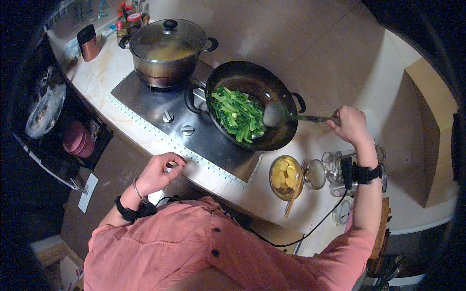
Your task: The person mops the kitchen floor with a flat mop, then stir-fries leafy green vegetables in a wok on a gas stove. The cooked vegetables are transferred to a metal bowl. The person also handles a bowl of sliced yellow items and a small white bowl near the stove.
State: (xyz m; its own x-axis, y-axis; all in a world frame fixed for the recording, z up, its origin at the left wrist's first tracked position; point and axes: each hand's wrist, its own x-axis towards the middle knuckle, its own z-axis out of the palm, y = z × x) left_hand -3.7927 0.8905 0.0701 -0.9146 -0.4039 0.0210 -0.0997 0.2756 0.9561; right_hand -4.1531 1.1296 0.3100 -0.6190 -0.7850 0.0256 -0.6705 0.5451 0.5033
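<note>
My right hand (350, 123) grips the handle of a metal spatula (316, 118). The spatula's broad blade rests inside a dark wok (251, 72), right of a heap of chopped leafy greens (236, 112). The wok sits on the right side of a steel gas cooktop (214, 149), one loop handle to each side. My left hand (164, 172), loosely curled with a gap between thumb and fingers, hovers by the counter's front edge and holds nothing I can see. Two control knobs (177, 123) lie between it and the burners.
A glass-lidded pot (167, 58) stands on the left burner. Right of the cooktop are a bowl of yellow slices (285, 172), chopsticks (296, 189) across its rim, and glass jars (331, 167). A black cable (316, 231) hangs from my right wrist. Sauce bottles (122, 27) stand far left.
</note>
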